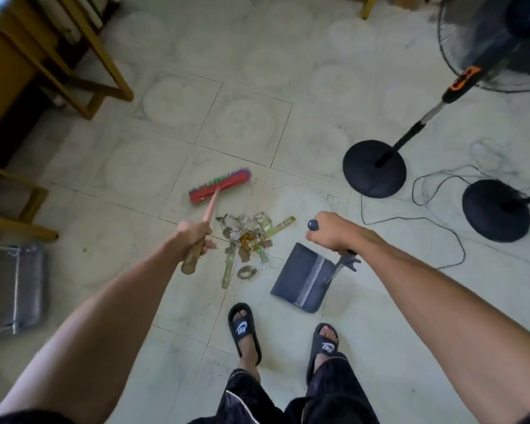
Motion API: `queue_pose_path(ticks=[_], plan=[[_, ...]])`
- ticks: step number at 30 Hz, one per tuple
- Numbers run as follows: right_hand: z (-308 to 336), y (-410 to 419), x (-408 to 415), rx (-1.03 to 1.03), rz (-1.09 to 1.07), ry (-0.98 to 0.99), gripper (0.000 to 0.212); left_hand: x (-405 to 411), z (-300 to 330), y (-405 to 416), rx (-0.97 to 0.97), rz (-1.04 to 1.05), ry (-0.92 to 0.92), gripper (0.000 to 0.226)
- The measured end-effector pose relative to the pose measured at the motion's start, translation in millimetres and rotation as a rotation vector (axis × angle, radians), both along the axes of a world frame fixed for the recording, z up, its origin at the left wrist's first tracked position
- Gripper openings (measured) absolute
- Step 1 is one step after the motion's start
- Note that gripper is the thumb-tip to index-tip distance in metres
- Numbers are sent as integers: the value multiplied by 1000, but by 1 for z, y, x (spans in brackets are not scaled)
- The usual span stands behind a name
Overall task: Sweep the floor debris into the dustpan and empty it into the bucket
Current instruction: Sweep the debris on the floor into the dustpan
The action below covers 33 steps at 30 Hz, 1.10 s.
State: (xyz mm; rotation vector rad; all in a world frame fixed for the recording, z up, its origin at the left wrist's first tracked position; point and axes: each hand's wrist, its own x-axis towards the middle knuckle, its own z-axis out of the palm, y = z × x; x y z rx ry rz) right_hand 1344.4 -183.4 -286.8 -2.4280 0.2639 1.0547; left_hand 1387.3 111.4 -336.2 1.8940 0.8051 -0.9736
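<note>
Red broom head (219,186), purple and green bristles, on the pale tiled floor (245,123) just beyond the debris pile; its pinkish-to-wooden handle (201,232) slants back toward me.

Head view, items as I log them:

- Left hand (195,235): fingers curled round the broom handle near its upper end, gripping it; the butt of the stick pokes out below the fist.
- Right hand (334,234): fingers wrapped round the dustpan's upright handle, whose dark rounded knob (312,224) shows past the knuckles.
- Dustpan (302,278): dark blue-grey, flat on the floor, just right of the pile and directly under the right hand; a pale ribbed strip crosses it.
- Debris (248,240): heap of torn paper, cardboard scraps, greenish strips and an amber piece, lying on the floor between broom head and dustpan, with fine dark grit scattered around it.
- Bucket: I cannot identify it with certainty; a grey blurred container (16,289) sits at the left edge.
- Two black slide sandals (244,328), my feet in them, near the bottom edge.
- Two round black fan bases (374,169) at right, with a thin black cable (441,228) looping over the tiles.
- Yellow wooden furniture legs (101,53) at upper left.
</note>
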Motion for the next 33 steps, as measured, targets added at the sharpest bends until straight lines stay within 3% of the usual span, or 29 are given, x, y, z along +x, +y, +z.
queue_pose_path(ticks=[4, 14, 19, 23, 26, 30, 33], plan=[[-5, -5, 23, 63, -41, -88, 41, -16, -28, -18, 149, -157, 79, 30], [-15, -15, 42, 186, 106, -103, 36, -49, -31, -143, 160, -493, 342, 20], [-20, -17, 71, 251, 86, -99, 18, -71, -16, -180, 100, -451, 367, 9], [-21, -11, 62, 215, 128, -173, 29, -99, 19, -176, -21, -363, 446, 10], [-18, -6, 44, 185, 146, -178, 35, -120, 45, -168, -46, -377, 449, 12], [-12, -15, 35, 192, 133, -75, 31, -143, 68, -163, 42, -440, 378, 40], [-6, -24, 27, 186, 114, 3, 26, -136, 86, -156, 127, -491, 277, 15]])
